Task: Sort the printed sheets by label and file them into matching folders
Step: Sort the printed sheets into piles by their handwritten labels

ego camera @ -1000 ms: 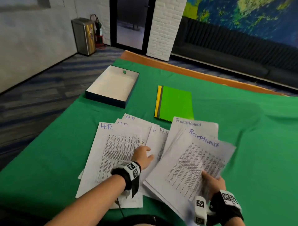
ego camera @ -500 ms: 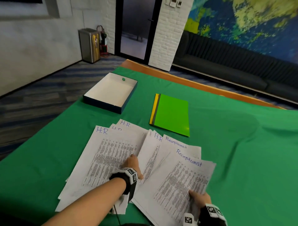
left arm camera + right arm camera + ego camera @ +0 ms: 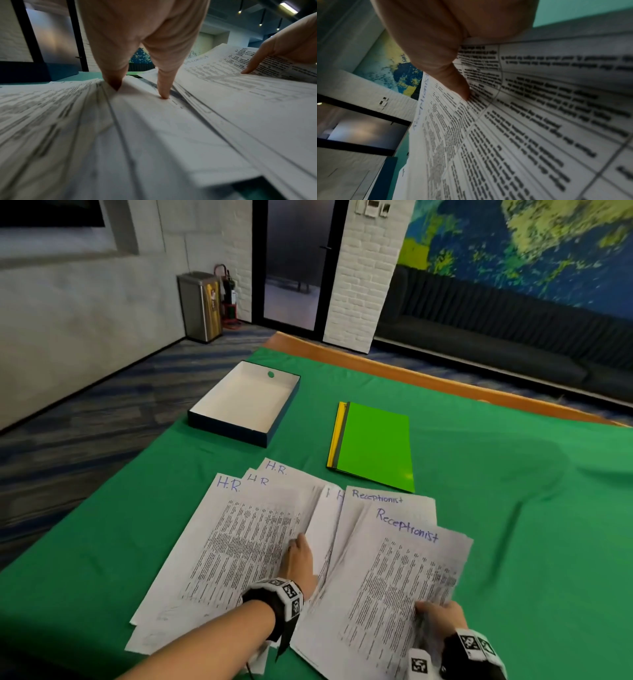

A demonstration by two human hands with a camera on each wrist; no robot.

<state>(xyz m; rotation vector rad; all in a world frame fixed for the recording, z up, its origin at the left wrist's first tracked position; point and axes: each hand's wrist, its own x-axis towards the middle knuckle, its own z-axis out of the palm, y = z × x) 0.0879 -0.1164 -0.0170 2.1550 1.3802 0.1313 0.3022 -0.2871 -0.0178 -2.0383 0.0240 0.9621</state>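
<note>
Two fanned piles occupy us: our left hand point(image 3: 301, 563) presses straight fingers on the H.R. sheets point(image 3: 239, 539), while our right hand point(image 3: 440, 616) pinches the Receptionist sheets' point(image 3: 394, 577) near corner. The folders point(image 3: 375, 445) lie beyond both hands.

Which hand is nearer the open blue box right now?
Left. The left hand presses on the H.R. sheets, below the blue box across those pages. The right hand grips the Receptionist sheets at the near right, farther away.
</note>
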